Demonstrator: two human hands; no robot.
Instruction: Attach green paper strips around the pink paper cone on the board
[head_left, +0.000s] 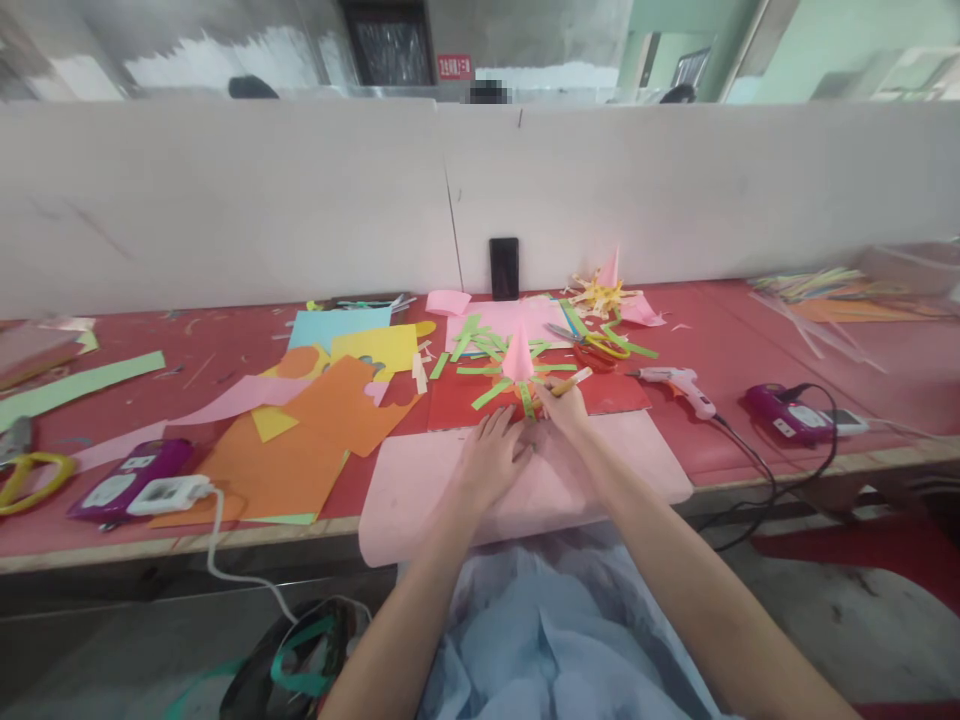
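Right hand (564, 408) is pinching pen (576, 382), long axis slanting down-left. Left hand (491, 452) is resting half-curled, hold unclear. Pink cone (518, 358) is pointing up.

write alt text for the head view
A person's bare right hand holds a slim yellow pen-like tool near a pink paper cone with green paper strips spreading from its base, the bare left hand close by. Orange paper sheets, yellow-handled metal scissors and a pink glue gun lie about the red tabletop.
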